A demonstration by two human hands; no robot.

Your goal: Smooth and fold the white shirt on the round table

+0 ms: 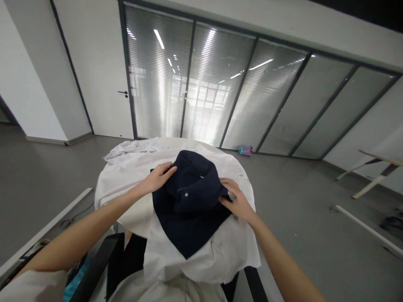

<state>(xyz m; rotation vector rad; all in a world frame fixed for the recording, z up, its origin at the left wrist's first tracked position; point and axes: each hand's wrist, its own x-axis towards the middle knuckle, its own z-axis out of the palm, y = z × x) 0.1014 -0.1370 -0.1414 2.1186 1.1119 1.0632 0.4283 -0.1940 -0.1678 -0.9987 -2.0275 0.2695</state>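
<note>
A white garment (201,268) with a dark navy collar piece (189,228) lies over a round table and hangs off its near edge toward me. The collar stands up in a loop, with a small light round button or snap (186,194) on its front; below it the navy cloth tapers to a point. My left hand (160,177) grips the collar's left side between thumb and fingers. At the right side, my right hand (235,198) has its thumb and fingers closed around the collar's edge. Some fingertips are hidden by the cloth.
White cloth (134,150) is bunched at the table's far left. Black chair armrests (108,256) flank my lap. A pink and blue container (245,151) lies on the floor by the glass partition (204,92). Another table (382,157) stands at right.
</note>
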